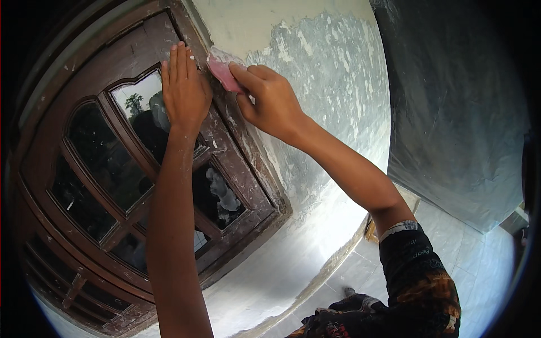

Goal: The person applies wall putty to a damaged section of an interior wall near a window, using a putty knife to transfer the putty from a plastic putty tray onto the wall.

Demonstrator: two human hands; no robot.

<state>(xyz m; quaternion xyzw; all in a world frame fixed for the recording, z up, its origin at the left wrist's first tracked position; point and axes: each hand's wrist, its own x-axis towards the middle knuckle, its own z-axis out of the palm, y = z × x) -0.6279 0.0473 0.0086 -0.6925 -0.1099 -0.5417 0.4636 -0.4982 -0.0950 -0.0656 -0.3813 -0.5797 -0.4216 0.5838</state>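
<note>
My left hand (187, 90) lies flat against the brown wooden window frame (147, 42), fingers stretched out together and pointing up, holding nothing. Between the thumb and fingers of my right hand (269, 101) is a flat pink scraper (224, 70), its upper edge smeared with whitish paste. The scraper rests close to the seam where the window's outer frame meets the wall (332, 73); whether it touches the wall is hard to tell. Grey, patchy, peeling paint covers this wall, with a smoother cream area above.
Dark glass panes (101, 152) are set in the window, and pale smears mark the wood. A large dark sheet (451, 112) hangs at the right. Grey floor tiles (366, 270) lie below, beside the wall's whitish lower part (282, 270).
</note>
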